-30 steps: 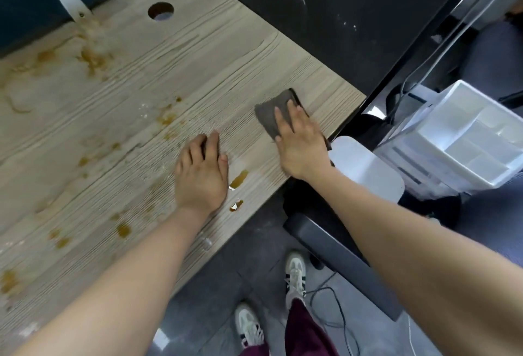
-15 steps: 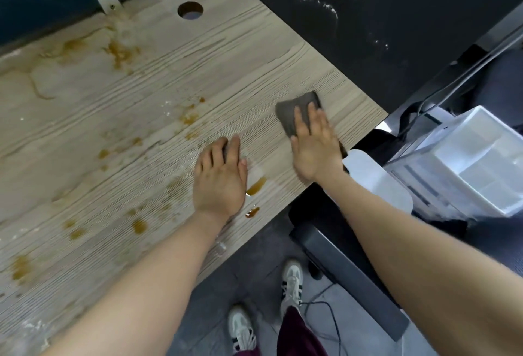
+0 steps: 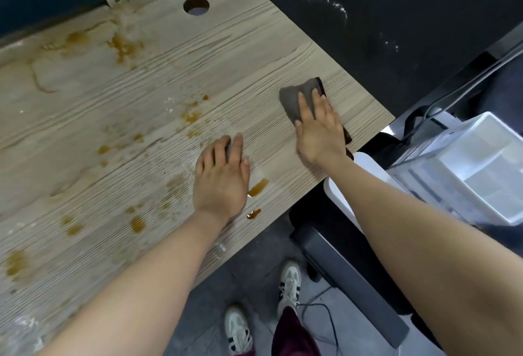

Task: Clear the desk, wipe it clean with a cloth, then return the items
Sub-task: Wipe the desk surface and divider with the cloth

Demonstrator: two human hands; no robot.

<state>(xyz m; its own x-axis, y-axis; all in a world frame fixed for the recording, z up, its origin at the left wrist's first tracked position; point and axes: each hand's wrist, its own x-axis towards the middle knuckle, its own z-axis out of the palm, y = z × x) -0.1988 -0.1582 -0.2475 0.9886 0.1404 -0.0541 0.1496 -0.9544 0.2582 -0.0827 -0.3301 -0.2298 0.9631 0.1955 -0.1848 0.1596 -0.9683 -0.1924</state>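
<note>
While right hand (image 3: 318,129) covers cloth (image 3: 294,98) | underside hidden, apparently pressed flat

A: Support surface?
B: Light wood-grain desk (image 3: 158,117). A round cable hole (image 3: 196,6) is cut near the far edge.

A: What is resting on it?
B: Grey cloth (image 3: 297,100), laid flat near the right corner, pressed by the right hand (image 3: 318,132). The left hand (image 3: 222,178) is laid flat near the front edge.

A: Surface condition?
B: Brown stains (image 3: 124,47) are spread across it; a wet streak (image 3: 258,187) is seen just beside the left hand.
</note>
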